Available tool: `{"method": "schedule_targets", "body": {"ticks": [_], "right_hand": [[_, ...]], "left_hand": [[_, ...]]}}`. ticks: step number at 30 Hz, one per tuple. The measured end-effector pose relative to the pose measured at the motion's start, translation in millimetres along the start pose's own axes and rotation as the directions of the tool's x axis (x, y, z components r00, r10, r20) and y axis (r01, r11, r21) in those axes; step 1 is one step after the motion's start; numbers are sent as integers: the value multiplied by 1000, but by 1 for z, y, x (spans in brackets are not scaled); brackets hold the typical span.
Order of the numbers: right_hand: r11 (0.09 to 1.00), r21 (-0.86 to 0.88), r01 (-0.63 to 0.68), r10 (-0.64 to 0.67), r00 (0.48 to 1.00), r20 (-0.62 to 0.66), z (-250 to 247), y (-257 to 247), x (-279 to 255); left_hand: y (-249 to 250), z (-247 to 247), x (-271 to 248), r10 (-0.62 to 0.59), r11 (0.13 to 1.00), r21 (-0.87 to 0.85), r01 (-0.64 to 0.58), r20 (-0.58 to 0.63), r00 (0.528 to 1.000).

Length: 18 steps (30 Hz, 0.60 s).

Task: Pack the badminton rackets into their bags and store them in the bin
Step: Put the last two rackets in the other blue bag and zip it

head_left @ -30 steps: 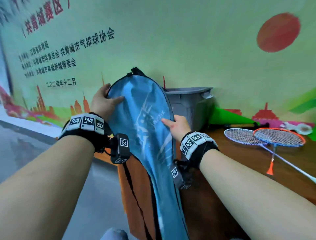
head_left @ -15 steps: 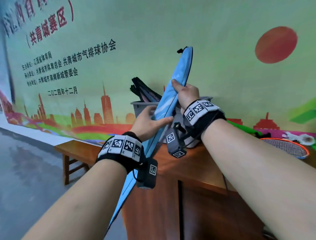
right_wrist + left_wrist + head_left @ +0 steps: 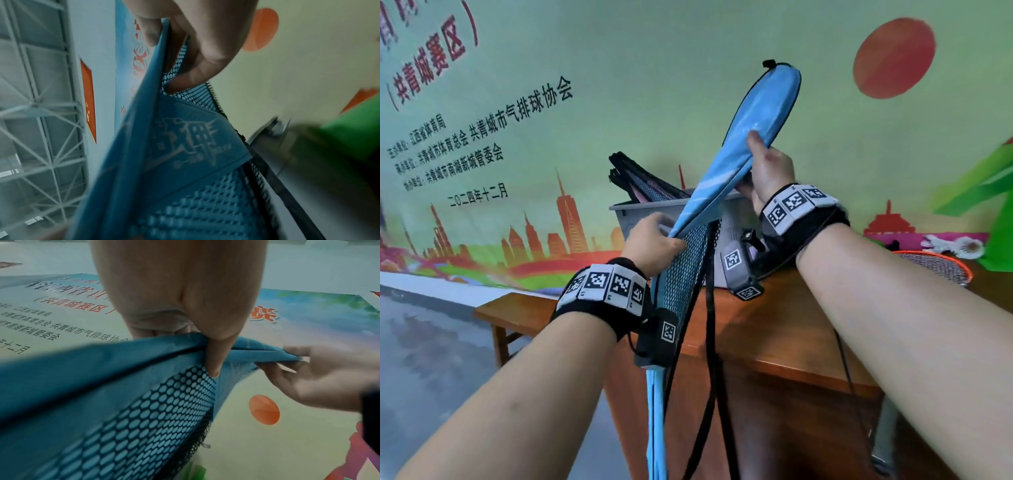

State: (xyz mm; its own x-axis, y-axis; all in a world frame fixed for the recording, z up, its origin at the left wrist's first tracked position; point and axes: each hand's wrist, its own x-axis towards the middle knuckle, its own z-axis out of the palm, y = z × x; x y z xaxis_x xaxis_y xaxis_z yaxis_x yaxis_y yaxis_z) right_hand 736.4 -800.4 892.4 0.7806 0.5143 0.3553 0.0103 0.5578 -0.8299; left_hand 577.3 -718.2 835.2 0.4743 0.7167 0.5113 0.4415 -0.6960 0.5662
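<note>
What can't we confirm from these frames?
- Blue racket bag: contents hidden by its fabric in all views; lower end cut off by the head view's bottom edge.
- Grey bin: inside hidden by its wall, the bag and right hand.
- Left hand: fingers hidden behind the bag in the left wrist view.
- Right wrist view: motion-blurred.

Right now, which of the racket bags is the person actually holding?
The blue racket bag, gripped by the left hand and the right hand and raised in front of the grey bin. The dark bags already stand inside that bin, untouched.
</note>
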Motion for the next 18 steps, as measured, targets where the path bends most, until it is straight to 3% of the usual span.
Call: {"method": "schedule_targets", "body": {"ticks": [4, 6, 8, 12, 15, 18], "right_hand": [[998, -57, 20, -19, 1000, 5, -35, -2, 11], [998, -68, -13, 19, 995, 97, -49, -1, 13], [986, -158, -51, 79, 981, 178, -59, 3, 12], [887, -458, -63, 143, 979, 142, -70, 20, 5], [771, -635, -58, 196, 969, 149, -69, 29, 3], [790, -608, -76, 330, 888, 319, -56, 35, -3]], "left_hand": [[7, 9, 14, 92, 990, -95, -103, -116, 989], [15, 17, 18, 132, 983, -105, -149, -152, 980], [23, 22, 25, 122, 981, -123, -150, -209, 970], [37, 24, 40, 34, 932, -326, -161, -362, 931], [42, 14, 55, -112, 801, -570, -182, -441, 890], [46, 4, 60, -270, 532, -827, -179, -366, 890]]}}
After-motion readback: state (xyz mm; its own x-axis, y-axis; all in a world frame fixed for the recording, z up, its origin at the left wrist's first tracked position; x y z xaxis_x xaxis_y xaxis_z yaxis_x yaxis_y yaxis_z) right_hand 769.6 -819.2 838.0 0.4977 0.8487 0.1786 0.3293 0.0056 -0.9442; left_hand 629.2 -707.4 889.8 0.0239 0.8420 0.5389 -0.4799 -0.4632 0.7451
